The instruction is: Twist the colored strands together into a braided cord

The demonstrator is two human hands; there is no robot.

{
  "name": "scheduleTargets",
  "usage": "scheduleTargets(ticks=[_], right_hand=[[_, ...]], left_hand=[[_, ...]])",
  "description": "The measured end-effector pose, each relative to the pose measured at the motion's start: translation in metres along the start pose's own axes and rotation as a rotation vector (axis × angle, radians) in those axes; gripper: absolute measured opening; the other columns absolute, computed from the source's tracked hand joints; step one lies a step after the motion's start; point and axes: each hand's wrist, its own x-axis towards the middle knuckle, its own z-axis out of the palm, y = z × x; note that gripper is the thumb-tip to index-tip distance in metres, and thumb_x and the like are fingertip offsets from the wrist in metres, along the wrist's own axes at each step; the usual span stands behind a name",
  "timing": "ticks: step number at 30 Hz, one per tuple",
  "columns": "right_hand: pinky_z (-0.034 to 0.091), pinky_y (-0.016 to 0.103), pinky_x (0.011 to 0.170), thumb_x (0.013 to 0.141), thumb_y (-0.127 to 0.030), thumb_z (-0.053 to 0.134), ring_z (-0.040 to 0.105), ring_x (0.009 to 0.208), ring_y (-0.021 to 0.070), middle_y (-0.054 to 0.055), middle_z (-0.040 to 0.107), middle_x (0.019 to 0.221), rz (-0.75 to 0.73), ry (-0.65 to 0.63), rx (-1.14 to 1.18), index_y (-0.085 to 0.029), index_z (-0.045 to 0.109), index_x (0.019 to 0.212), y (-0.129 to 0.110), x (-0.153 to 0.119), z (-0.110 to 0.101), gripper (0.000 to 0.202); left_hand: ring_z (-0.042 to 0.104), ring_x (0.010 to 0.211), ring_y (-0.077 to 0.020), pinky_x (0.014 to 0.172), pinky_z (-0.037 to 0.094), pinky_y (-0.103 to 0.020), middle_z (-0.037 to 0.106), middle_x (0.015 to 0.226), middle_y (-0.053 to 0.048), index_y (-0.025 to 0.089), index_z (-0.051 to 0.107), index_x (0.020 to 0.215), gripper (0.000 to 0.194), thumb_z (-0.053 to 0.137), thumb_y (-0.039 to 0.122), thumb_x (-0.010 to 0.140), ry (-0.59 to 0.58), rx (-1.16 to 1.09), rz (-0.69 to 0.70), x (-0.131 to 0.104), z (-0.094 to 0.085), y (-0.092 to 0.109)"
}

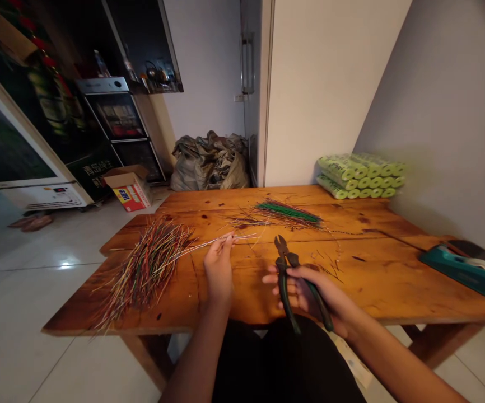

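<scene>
My left hand (219,263) pinches a few thin pale wires (198,245) above the middle of the table, their ends poking out to both sides of the fingers. In my right hand (309,288) lie dark-handled cutting pliers (283,266), handles spread and jaws pointing up and away from me. The jaws are slightly parted and apart from the wires. To the left lies a big loose pile of multicoloured wires (150,263). Beyond my hands rests a bundle of mostly green wires (288,212), with loose reddish strands beside it.
The wooden table (393,291) carries short wire scraps (330,266) right of the pliers. A teal tape dispenser (465,268) stands at the right edge. Packed green-wrapped rolls (360,176) sit at the back. On the floor are a cardboard box (129,187) and bulky sacks (209,162).
</scene>
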Motion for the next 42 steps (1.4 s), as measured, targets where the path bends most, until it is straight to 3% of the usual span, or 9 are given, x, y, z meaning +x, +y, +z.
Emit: scheduleTargets(ticks=[9,21,30,42], right_hand=[[0.052,0.026,0.065,0.086,-0.037,0.043,0.064,0.070,0.0152,0.013,0.069,0.090,-0.024,-0.032,0.006,-0.008,0.063,0.097,0.016,0.022,0.016,0.037],[0.052,0.024,0.059,0.084,-0.041,0.045,0.063,0.065,0.0134,0.010,0.069,0.084,-0.004,-0.034,0.016,-0.009,0.064,0.096,0.017,0.023,0.012,0.039],[0.052,0.022,0.060,0.085,-0.042,0.044,0.062,0.065,0.0123,0.011,0.068,0.084,0.012,-0.033,0.002,-0.008,0.065,0.095,0.015,0.026,0.012,0.041],[0.052,0.023,0.056,0.081,-0.043,0.049,0.060,0.056,0.0112,0.004,0.065,0.068,0.009,0.039,-0.021,-0.013,0.063,0.085,0.017,0.029,0.011,0.034]], left_hand=[[0.062,0.078,-0.0131,0.077,0.047,-0.026,0.069,0.087,-0.005,0.016,0.067,0.083,0.015,0.059,0.024,0.074,-0.060,0.047,0.055,-0.005,0.002,0.010],[0.063,0.074,-0.0128,0.076,0.047,-0.026,0.070,0.081,-0.004,0.015,0.067,0.082,0.014,0.058,0.022,0.074,-0.054,0.101,0.085,-0.005,0.005,0.013],[0.063,0.081,-0.0146,0.079,0.047,-0.028,0.070,0.087,-0.006,0.016,0.067,0.081,0.014,0.057,0.024,0.076,-0.075,0.116,0.093,-0.006,0.004,0.013],[0.063,0.078,-0.0150,0.080,0.046,-0.029,0.070,0.082,-0.004,0.016,0.068,0.080,0.013,0.058,0.023,0.073,-0.076,0.150,0.092,-0.007,0.007,0.014]])
